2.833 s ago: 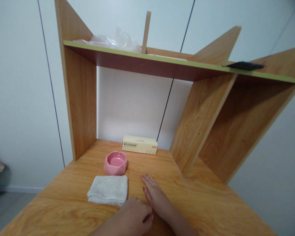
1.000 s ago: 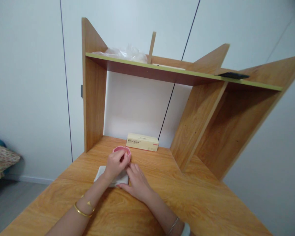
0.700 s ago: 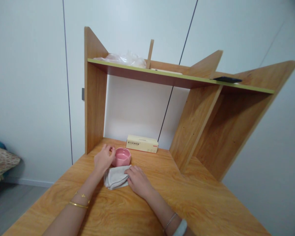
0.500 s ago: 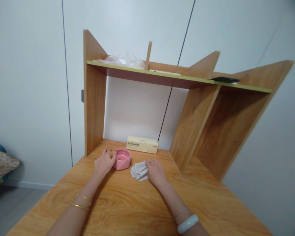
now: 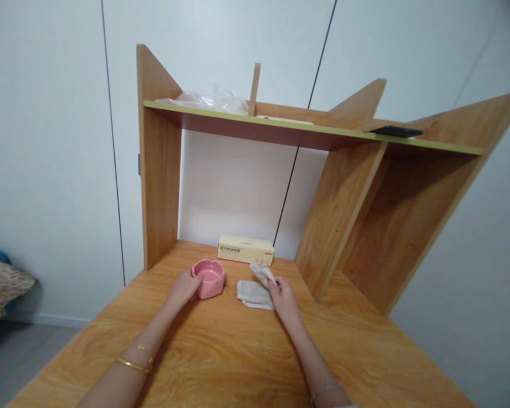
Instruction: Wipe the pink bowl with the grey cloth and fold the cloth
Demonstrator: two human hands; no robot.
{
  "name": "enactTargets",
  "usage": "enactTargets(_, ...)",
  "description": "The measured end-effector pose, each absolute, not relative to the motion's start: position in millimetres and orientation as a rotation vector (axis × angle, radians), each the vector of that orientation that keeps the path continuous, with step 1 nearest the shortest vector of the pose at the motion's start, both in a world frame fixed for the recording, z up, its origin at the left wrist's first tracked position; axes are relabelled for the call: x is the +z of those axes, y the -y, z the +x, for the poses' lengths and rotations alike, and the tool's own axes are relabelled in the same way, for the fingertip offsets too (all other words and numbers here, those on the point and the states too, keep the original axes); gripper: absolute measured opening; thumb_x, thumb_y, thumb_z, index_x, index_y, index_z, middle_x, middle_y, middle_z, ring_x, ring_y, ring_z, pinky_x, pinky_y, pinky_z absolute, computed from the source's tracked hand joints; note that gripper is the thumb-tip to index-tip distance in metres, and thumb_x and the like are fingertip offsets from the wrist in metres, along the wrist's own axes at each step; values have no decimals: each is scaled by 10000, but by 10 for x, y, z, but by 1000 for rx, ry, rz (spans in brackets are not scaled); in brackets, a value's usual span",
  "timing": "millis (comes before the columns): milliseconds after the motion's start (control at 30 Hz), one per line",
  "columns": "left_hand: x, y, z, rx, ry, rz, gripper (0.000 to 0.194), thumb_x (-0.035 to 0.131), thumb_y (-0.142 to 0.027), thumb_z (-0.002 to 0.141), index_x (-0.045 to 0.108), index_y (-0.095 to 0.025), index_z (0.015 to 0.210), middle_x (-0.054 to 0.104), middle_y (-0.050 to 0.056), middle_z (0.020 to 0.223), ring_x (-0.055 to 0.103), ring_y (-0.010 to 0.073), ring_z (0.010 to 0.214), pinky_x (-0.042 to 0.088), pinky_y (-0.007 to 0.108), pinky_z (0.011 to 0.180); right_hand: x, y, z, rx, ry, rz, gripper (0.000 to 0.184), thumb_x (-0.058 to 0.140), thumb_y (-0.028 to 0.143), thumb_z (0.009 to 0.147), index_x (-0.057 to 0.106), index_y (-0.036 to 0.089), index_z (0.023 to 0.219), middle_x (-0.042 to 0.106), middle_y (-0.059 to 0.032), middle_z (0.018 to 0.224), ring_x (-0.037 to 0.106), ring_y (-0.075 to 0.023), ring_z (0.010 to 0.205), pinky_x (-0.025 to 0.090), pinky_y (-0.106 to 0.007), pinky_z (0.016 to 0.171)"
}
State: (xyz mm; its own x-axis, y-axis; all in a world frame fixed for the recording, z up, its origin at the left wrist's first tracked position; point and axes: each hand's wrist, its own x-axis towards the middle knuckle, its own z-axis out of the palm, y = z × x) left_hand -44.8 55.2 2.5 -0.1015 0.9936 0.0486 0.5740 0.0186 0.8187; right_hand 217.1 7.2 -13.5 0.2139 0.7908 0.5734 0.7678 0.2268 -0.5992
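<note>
Our half-curled left hand (image 5: 184, 286) grips the pink bowl (image 5: 212, 289) at its right. Our right hand (image 5: 286, 299) pinches the grey cloth (image 5: 253, 292); we should keep its folds together.

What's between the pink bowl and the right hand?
The cloth, in the head view: part lies on the table, part is lifted in the right hand. It sits apart from the pink bowl.

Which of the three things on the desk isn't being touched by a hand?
The cream box at the back; the left hand holds the pink bowl, and the right hand grips the grey cloth.
</note>
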Motion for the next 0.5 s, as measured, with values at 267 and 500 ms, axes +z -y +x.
enactTargets(267,4,-428,-193,1044,-1343,1333,358,364,-289,810,412,-115,1120,555,-3,535,538,120,409,398,177,375,-190,17,2129,65,1289,-1354,387,328,426,823,526,161,1024,599,-93,996,551,-198,885,422,-303,750)
enactTargets(500,-114,-285,11,1034,-1141,1330,374,372,-335,782,435,-173,1114,607,1,655,565,116,490,400,172,399,-153,114,1964,56,1361,-1292,344,296,327,861,469,183,1121,537,-94,1030,497,-194,973,384,-333,838)
